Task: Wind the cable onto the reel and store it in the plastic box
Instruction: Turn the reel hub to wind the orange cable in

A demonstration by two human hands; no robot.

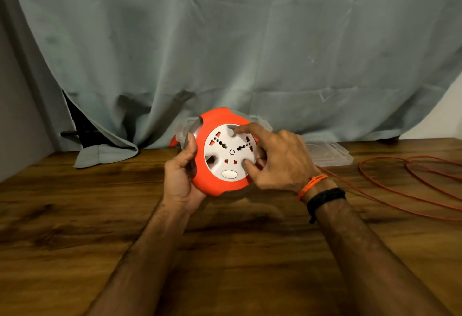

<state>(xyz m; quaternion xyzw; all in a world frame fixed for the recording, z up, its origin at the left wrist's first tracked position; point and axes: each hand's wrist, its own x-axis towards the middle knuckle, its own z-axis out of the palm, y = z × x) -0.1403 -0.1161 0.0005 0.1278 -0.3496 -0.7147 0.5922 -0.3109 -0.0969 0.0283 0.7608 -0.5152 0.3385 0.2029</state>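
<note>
An orange cable reel (214,180) with a white socket disc (230,152) is held upright above the wooden table. My left hand (181,178) grips its left rim, thumb along the edge. The fingers of my right hand (277,163) rest in the notches of the white disc. A thin orange cable (410,190) runs from behind my right hand and lies in loose loops on the table at the right. A clear plastic box (185,128) stands behind the reel, mostly hidden by it. Its clear lid (330,153) lies flat to the right.
A grey-green curtain (225,40) hangs along the back of the wooden table (225,253), with its hem bunched on the table at the back left. A dark gap shows behind the curtain at the left.
</note>
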